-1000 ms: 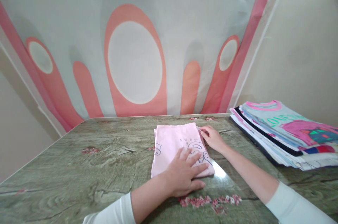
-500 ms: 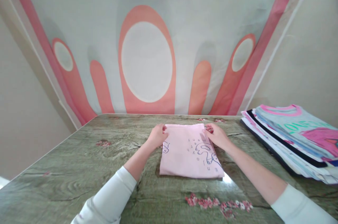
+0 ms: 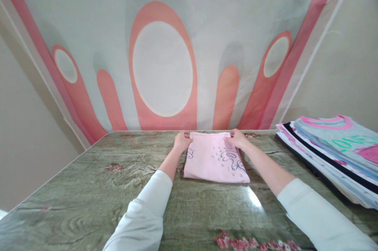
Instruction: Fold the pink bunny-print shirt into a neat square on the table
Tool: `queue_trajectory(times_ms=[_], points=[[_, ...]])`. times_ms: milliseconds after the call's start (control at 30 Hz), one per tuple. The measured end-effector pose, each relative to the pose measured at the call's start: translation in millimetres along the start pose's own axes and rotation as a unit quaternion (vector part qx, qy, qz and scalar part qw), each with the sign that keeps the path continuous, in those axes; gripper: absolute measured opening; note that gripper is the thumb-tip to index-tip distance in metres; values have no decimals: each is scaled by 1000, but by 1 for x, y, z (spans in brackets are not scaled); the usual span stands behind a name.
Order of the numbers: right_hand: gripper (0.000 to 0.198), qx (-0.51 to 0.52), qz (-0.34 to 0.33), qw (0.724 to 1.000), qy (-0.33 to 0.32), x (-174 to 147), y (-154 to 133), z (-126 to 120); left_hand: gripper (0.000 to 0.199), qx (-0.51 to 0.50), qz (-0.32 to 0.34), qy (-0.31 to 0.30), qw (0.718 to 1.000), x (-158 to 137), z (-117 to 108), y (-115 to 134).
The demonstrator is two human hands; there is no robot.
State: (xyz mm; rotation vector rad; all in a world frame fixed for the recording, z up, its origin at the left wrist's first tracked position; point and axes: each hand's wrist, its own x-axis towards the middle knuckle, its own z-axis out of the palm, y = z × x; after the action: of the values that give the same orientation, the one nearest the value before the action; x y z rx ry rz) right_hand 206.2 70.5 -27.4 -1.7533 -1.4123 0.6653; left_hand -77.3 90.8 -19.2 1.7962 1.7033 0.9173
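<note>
Head | left grip (image 3: 186,137), right grip (image 3: 229,136) pinched on pink cloth (image 3: 208,160), underside hidden | clothes stack (image 3: 333,152) cropped right

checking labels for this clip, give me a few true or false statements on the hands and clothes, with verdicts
1. The left hand and right hand grip opposite sides of the folded pink garment. True.
2. Beneath the garment is plain white cloth. False: it is a wood-grain table.
3. The clothes stack is right of the garment. True.
4. The stack's top item is plain black. False: it is a grey shirt with a pink neckline.
</note>
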Motion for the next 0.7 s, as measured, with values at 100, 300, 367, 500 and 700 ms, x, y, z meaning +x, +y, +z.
queue_trajectory(times_ms=[100, 300, 367, 500, 700], points=[[49, 23, 7, 1000, 11, 6, -4, 2, 37, -15, -8, 8, 1000, 12, 4, 1], [39, 99, 2, 995, -15, -8, -22, -1, 46, -74, -12, -22, 997, 11, -7, 17], [31, 157, -10, 986, -57, -15, -33, -10, 43, -106, -2, -49, 993, 6, -20, 29], [28, 328, -22, 930, -164, -35, -56, -43, 29, -216, 58, -169, 960, -14, -61, 66], [25, 301, -122, 922, -210, -103, -78, -117, 21, -257, 194, -330, 887, -86, -131, 123]])
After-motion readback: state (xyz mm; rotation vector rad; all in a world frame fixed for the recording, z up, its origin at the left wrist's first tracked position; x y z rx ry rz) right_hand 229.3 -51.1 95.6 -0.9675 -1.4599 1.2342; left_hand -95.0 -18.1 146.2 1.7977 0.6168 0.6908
